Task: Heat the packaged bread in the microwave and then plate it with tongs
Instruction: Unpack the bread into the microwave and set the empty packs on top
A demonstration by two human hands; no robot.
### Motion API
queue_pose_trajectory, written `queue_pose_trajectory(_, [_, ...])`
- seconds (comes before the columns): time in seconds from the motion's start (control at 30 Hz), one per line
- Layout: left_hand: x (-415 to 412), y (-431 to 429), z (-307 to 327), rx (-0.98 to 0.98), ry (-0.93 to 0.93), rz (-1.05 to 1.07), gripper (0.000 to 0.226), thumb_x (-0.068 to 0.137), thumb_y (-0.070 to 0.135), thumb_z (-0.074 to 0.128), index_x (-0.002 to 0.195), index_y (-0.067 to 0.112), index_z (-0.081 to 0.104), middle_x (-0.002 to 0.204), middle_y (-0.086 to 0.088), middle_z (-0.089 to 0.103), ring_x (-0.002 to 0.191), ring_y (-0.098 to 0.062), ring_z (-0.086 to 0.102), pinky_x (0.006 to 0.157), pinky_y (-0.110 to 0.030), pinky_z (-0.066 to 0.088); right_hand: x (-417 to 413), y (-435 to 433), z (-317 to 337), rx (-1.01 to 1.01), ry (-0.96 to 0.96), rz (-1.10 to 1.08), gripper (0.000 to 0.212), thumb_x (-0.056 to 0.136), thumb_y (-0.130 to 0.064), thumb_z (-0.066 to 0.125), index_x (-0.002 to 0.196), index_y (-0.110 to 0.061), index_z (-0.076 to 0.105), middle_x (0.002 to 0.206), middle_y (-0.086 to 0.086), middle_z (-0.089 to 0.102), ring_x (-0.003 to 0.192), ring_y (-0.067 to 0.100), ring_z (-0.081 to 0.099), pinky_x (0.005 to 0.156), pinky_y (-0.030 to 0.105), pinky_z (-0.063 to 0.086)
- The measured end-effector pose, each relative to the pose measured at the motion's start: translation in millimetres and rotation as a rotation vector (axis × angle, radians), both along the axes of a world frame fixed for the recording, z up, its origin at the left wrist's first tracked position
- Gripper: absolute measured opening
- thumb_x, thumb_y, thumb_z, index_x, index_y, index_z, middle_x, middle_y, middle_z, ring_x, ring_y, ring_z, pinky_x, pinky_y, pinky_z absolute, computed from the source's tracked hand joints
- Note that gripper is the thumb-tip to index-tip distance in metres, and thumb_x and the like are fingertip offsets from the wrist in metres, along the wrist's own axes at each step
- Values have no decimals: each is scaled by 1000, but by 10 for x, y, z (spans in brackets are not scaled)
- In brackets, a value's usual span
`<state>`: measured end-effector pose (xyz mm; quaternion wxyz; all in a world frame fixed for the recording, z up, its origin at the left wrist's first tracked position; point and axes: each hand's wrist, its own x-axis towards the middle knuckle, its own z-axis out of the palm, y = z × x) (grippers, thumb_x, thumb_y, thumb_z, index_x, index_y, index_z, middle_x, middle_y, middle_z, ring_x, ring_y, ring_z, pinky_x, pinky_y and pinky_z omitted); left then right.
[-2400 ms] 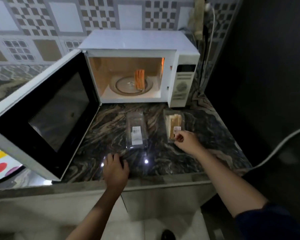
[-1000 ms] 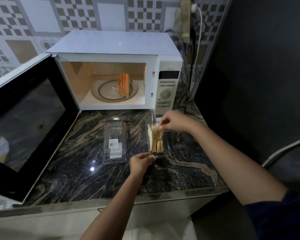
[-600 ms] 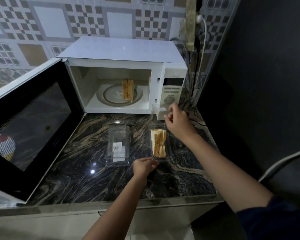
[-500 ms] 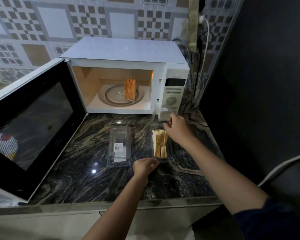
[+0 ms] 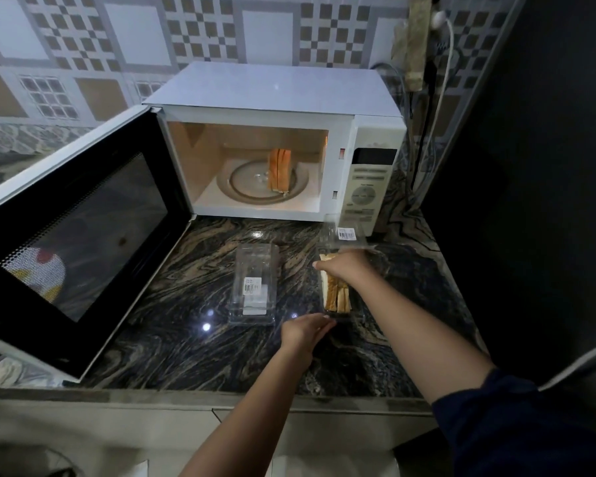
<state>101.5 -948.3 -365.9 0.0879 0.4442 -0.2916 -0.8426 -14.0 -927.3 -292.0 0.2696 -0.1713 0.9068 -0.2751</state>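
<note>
Fingers [image 5: 324, 265] of the right hand [image 5: 346, 268] reach down onto the far end of the bread slices [image 5: 338, 296], which stand on edge in the open plastic box [image 5: 339, 313]. The fingers lie against the tops of the slices. The back of the hand hides them, so I cannot tell whether they have closed on a slice.

The left hand [image 5: 305, 333] is at the near end of the same box, and its fingertips [image 5: 326, 321] pinch the near rim. The box sits on the dark marbled counter [image 5: 186, 339]. Its lid [image 5: 341, 232] stands tipped back behind the right hand, with a barcode sticker on it, just in front of the control panel of the microwave [image 5: 272, 91].

A second clear box [image 5: 253, 280] with a white label lies to the left of the first, near it but apart. The microwave door [image 5: 76, 235] hangs wide open to the left. Inside, in orange light, a second stack of bread [image 5: 279, 170] stands on the glass turntable [image 5: 248, 184].
</note>
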Motion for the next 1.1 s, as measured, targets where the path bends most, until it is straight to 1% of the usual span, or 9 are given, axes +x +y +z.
queue_pose_trajectory(0.1, [-15, 13, -2, 15, 5, 6, 25, 89, -14, 45, 112, -21, 52, 108, -30, 60, 107, -39, 61, 75, -27, 58, 40, -1, -45, -13, 38, -4, 56, 90, -34, 61, 133, -2, 46, 140, 14, 47, 126, 26, 47, 98, 27, 40])
queue_pose_trajectory(0.23, [-30, 38, 19, 12, -7, 28, 9, 85, -16, 51, 84, -13, 59, 80, -24, 62, 82, -30, 65, 56, -23, 58, 8, 31, -13, -14, 69, -58, 33, 86, -26, 63, 112, -5, 61, 120, 12, 61, 106, 23, 59, 71, 23, 47])
queue_pose_trajectory(0.37, [-44, 70, 32, 0, 13, 41, 9, 84, -17, 52, 86, -14, 60, 82, -24, 62, 85, -32, 64, 63, -24, 59, -84, 73, 138, 5, 54, -58, 42, 80, -27, 67, 114, -5, 57, 113, 11, 61, 85, 22, 57, 55, 22, 45])
queue_pose_trajectory(0.5, [-50, 117, 39, -43, -7, 39, 9, 80, -19, 57, 81, -12, 62, 86, -27, 62, 83, -35, 63, 59, -26, 59, -112, 219, 223, 4, 112, -84, 54, 75, -31, 72, 117, 0, 55, 118, 14, 54, 94, 26, 61, 66, 31, 52])
queue_pose_trajectory(0.63, [-50, 147, 44, -110, -18, -19, 24, 83, -19, 53, 106, -23, 56, 95, -32, 66, 102, -41, 62, 80, -28, 58, -81, 443, 204, -33, 115, -132, 50, 73, -37, 72, 104, 0, 56, 109, 15, 55, 87, 27, 60, 57, 29, 47])
queue_pose_trajectory(0.73, [-43, 149, 36, -208, -82, -39, 23, 77, -16, 65, 99, -20, 62, 64, -16, 69, 63, -21, 66, 56, -18, 57, -12, 639, 132, -48, 164, -205, 45, 67, -44, 73, 81, -10, 48, 91, 11, 52, 80, 26, 59, 54, 27, 43])
queue_pose_trajectory(0.87, [-23, 158, -16, -365, -157, -134, 17, 78, -6, 69, 94, -12, 67, 82, -14, 66, 64, -16, 60, 53, -13, 54, 86, 947, 140, -62, 208, -270, 48, 67, -45, 72, 65, -13, 37, 75, 8, 40, 71, 24, 51, 52, 27, 38])
queue_pose_trajectory(0.97, [-44, 142, -97, -446, -197, -182, 21, 75, -1, 74, 94, -8, 70, 96, -19, 70, 84, -27, 67, 83, -31, 56, 139, 1179, 208, -94, 213, -314, 43, 73, -41, 71, 61, -13, 40, 66, 5, 41, 59, 19, 47, 47, 27, 32])
queue_pose_trajectory(1.1, [-17, 131, -104, -544, -234, -241, 19, 75, 4, 75, 92, -4, 71, 89, -14, 69, 84, -27, 65, 84, -33, 54, 191, 1438, 253, -121, 262, -395, 43, 73, -42, 71, 94, -5, 64, 96, 10, 59, 87, 26, 62, 60, 29, 42])
